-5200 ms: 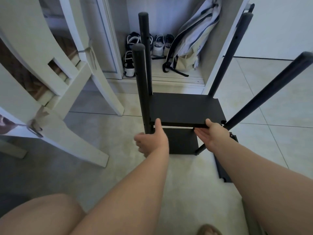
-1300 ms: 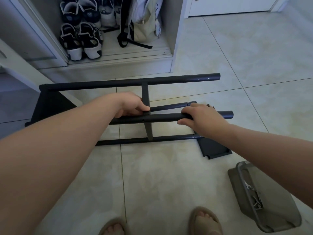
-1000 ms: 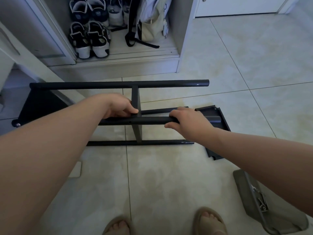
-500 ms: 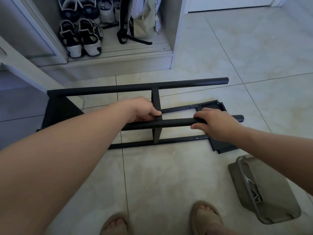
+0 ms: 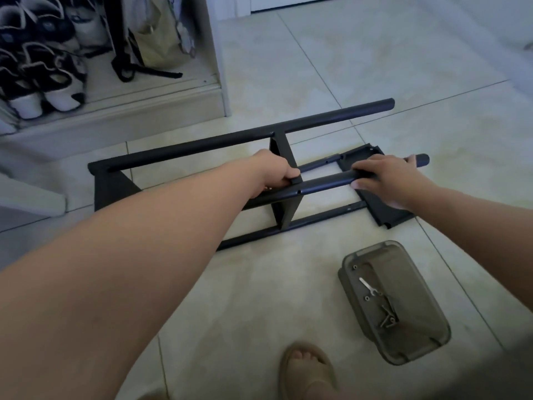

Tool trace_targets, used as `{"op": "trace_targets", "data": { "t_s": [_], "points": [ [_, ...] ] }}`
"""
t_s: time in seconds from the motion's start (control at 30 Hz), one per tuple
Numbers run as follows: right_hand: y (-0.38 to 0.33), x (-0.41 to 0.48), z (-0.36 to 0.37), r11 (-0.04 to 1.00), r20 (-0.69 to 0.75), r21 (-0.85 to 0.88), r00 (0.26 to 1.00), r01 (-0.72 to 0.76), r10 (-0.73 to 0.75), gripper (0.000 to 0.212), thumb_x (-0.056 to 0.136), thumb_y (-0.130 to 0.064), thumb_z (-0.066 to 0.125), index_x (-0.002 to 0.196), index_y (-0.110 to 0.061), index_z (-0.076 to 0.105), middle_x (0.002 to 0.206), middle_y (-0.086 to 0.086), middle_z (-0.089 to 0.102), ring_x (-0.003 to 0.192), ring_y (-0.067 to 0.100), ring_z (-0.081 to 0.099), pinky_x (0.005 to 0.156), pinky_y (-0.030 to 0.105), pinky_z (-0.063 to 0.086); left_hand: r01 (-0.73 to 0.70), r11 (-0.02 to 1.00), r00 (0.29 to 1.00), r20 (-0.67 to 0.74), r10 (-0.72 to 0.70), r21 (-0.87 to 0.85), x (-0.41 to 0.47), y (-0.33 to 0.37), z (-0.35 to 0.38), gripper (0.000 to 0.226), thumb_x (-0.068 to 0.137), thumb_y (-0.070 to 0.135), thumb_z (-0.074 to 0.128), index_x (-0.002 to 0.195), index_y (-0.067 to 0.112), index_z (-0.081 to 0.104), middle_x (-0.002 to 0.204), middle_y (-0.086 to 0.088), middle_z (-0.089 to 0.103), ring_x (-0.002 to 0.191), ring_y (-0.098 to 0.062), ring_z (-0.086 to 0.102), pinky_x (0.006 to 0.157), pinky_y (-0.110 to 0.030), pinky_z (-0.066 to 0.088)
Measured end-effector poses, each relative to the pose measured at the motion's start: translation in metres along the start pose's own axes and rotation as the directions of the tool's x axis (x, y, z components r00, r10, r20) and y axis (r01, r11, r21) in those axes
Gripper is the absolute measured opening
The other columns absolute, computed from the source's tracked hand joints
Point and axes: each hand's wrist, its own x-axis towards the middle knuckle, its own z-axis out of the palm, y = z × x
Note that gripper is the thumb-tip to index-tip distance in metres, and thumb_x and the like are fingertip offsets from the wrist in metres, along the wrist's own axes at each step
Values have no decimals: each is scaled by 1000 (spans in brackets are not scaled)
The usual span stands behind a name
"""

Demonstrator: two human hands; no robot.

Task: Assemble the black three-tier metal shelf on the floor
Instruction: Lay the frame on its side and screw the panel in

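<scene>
The tiled floor (image 5: 375, 67) carries the black shelf frame (image 5: 317, 119), which lies on its side with its four poles running left to right. Beyond the frame's left half stands an open cupboard (image 5: 213, 53) with shoes (image 5: 43, 90) and a bag (image 5: 155, 39) in it. One end panel (image 5: 109, 189) closes the frame's left end, and a middle panel (image 5: 288, 209) stands edge-on between the poles. A loose shelf panel (image 5: 383, 209) lies flat on the floor under the frame's open right end.

Near the frame's right end, on the person's side, a grey plastic container (image 5: 418, 284) holds a small wrench (image 5: 367, 285) and some screws (image 5: 388, 316). Half a second ago its contents were harder to see and it sat at the edge of the view. A sandalled foot (image 5: 305, 370) shows on the person's side of the frame, where two showed before.

The left grip (image 5: 274, 174) is clenched on the middle panel's upper edge, where it meets the raised near pole (image 5: 323, 183). The right grip (image 5: 389, 180) grasps that same pole close to its right tip, fingers over it and thumb beneath. Both holds match the earlier frame. The frame now sits more slanted in the view, its right end farther from the person.
</scene>
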Motion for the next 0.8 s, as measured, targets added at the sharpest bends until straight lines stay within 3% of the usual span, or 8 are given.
{"op": "trace_targets", "data": {
  "t_s": [0.07,0.2,0.33,0.43,0.57,0.67,0.8],
  "points": [
    [-5,0,2,1000,-10,3,1000,8,-8,27,100,-46,56,120,-28,63,109,-4,55,98,15,41,114,68,12,14,1000,1000,16,-14,-1,1,-2,-5,41,91,25,74,125,4,63,113,-10,75,109,-21,69,101,-37,50],
    [-33,-2,12,999,-27,4,998,48,-48,17,101,-46,55,100,-30,62,90,-11,48,92,16,44,113,71,14,35,998,999,41,-33,-60,-5,-22,-31,32,92,19,71,123,9,65,104,-1,76,84,-8,71,76,-24,45],
    [-79,-1,21,998,15,4,998,61,-61,22,101,-46,55,98,-26,63,90,-9,49,96,21,47,112,71,11,26,997,1000,17,-25,-70,-14,-52,-68,30,92,17,72,120,9,66,106,-1,76,86,-9,70,81,-23,47],
    [-117,0,26,995,58,-42,994,91,-89,22,101,-50,54,99,-30,62,97,-7,53,97,23,49,111,69,18,51,997,999,9,-50,-66,-27,-75,-98,29,91,18,73,118,11,67,106,-1,76,95,-12,70,98,-29,48],
    [-163,5,34,985,117,-70,982,158,-149,23,100,-52,54,98,-30,62,91,-8,55,90,21,51,108,66,28,67,994,998,-14,-69,-87,-42,-104,-136,12,90,17,74,89,18,62,98,1,75,95,-12,71,106,-35,47],
    [-190,10,38,975,159,-98,970,201,-184,25,100,-52,55,99,-28,63,89,-2,59,86,21,54,99,58,41,90,991,996,-20,-92,-104,-49,-121,-158,16,90,17,74,86,21,59,95,4,74,93,-10,71,108,-36,45],
    [-209,18,41,970,167,-97,964,224,-206,29,99,-51,57,96,-24,64,85,1,59,81,21,54,86,48,45,76,993,995,-51,-81,-91,-54,-133,-172,19,90,20,74,84,23,56,96,5,72,95,-10,69,110,-37,42]
  ]
}}
